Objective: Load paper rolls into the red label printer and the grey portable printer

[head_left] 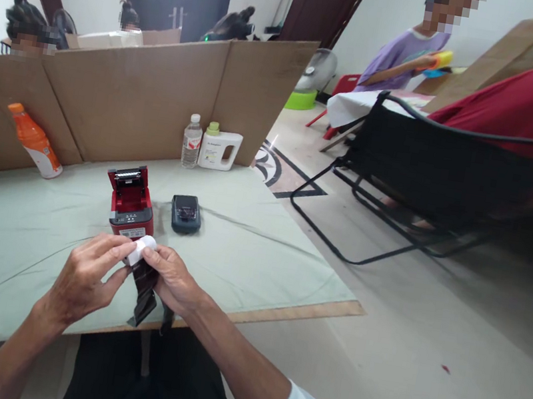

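Both hands meet over the table around a small white paper roll [142, 250]. The fingertips of my left hand [91, 269] pinch its left side. From the right, my right hand [177, 280] grips it, thumb on top. Glossy black film [143, 305] hangs below the roll over the table's front edge; how it joins the roll is hidden. Just beyond my fingers stands a red and black printer [132, 205], its lid raised and its inside showing. To its right lies a small dark handheld device [186, 214].
An orange bottle [36, 139], a clear water bottle [191, 142] and a white jug [221, 150] stand before a cardboard screen [152, 94]. The pale green table [248, 250] ends close to my lap. A black folding chair [418, 163] and people are beyond.
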Available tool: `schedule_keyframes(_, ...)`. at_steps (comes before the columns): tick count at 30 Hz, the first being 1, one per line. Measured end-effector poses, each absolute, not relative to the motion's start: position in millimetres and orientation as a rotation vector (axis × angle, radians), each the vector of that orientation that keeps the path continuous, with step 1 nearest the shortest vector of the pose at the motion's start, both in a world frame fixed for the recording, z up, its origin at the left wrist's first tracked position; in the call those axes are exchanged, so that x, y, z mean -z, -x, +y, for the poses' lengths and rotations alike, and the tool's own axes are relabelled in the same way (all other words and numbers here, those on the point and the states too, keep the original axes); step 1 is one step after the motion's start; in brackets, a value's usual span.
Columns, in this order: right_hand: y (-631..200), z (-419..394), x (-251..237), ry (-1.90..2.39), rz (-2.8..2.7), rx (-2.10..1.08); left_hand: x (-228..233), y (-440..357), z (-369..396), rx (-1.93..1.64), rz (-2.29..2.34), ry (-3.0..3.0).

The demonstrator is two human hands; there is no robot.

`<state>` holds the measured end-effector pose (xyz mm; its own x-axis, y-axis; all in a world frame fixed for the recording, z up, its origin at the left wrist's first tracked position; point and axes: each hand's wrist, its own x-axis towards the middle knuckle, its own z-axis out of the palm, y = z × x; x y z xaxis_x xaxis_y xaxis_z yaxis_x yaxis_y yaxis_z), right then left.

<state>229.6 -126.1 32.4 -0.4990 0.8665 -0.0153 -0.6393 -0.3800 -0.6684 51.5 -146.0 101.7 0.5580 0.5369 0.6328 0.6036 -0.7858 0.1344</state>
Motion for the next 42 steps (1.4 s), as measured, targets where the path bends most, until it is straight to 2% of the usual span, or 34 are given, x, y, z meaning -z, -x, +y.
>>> schedule_keyframes(10,-216,-118,-27,0.455,-0.836,-1.956,-86,-33,-131,1.084,-1.14,2.679)
schedule_keyframes(25,-212,-118,-27,0.449,-0.996,-1.812,-72,-25,-115,1.393,-1.338,2.675)
schedule_keyframes(37,-204,-77,-3,0.622,-0.983,-1.722,-58,-2,-2,1.26,-1.517,2.646)
schedule_keyframes(42,-211,-61,-3,0.745,-1.006,-1.653,-54,-9,11,1.284,-1.545,2.666)
